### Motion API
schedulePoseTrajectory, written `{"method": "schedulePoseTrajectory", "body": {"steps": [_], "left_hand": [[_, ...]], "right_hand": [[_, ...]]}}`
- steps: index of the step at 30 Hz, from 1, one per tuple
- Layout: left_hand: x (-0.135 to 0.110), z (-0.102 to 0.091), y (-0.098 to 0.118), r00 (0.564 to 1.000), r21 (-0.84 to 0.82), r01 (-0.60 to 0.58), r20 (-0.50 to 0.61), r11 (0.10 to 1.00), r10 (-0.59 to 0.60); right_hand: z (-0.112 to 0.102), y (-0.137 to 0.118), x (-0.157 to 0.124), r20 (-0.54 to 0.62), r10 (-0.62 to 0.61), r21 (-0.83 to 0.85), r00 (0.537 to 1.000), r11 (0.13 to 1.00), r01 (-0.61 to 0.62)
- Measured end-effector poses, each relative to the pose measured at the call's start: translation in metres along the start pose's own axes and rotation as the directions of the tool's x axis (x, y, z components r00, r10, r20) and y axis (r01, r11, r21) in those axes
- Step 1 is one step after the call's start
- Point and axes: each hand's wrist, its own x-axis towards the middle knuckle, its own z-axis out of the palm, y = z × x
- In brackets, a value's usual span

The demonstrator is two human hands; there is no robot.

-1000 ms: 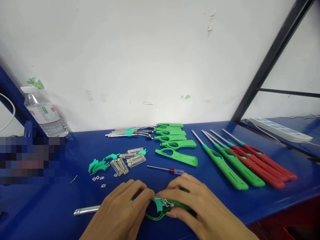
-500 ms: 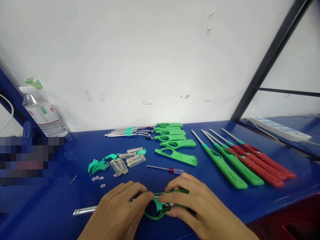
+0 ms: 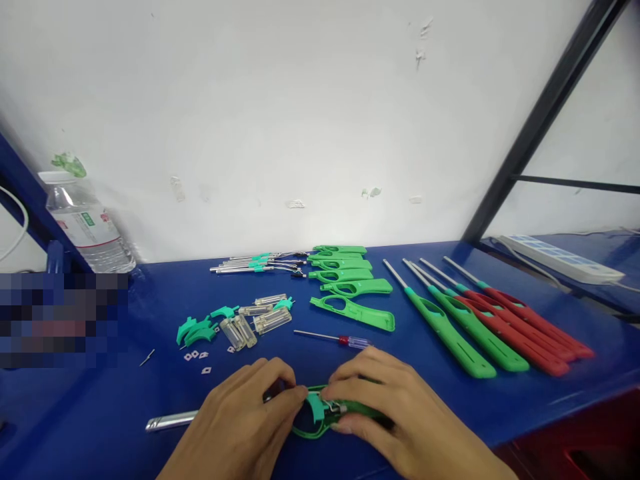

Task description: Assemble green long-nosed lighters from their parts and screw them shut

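Between my hands lies a green lighter shell [image 3: 311, 435], open side up, with a teal trigger [image 3: 316, 407] seated in it and a small metal and black part behind the trigger. My left hand [image 3: 245, 413] is closed on the shell's front end, and a silver lighter tube [image 3: 173, 421] sticks out leftward from under it. My right hand [image 3: 385, 407] grips the handle end, with fingertips at the parts beside the trigger. The fingers hide much of the shell's inside. Just beyond my right hand rests a screwdriver [image 3: 345, 341] with a clear and red handle.
Loose teal triggers [image 3: 200, 331], clear fuel tanks [image 3: 273, 320] and small white pieces [image 3: 206, 370] lie left of centre. Silver tubes with wires [image 3: 245, 267] and green half shells [image 3: 355, 313] are behind. Finished-looking lighters [image 3: 450, 337] lie right; a water bottle [image 3: 90, 227] leans left.
My right fingers have shifted slightly off the trigger, so more of it and the metal part beside it shows. Both hands stay on the shell.
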Motion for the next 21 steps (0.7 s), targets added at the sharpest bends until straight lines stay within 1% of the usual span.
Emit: {"method": "schedulePoseTrajectory", "body": {"steps": [6,13,21], "left_hand": [[-0.0012,0.001,0.0005,1.0,-0.003,0.008,-0.003,1.0,-0.008],[0.0026,0.0021,-0.002,1.0,-0.008,0.004,-0.001,1.0,-0.004],[0.0033,-0.0004,-0.0012,1.0,-0.042,0.016,-0.014,0.999,-0.017]], "right_hand": [[0.0003,0.0001,-0.0012,0.01,0.018,-0.031,1.0,0.999,-0.018],[0.0018,-0.0002,-0.0018,-0.015,0.023,0.0,1.0,1.0,-0.023],[-0.0008,-0.001,-0.0004,0.01,0.032,-0.02,0.999,0.999,-0.031]]}}
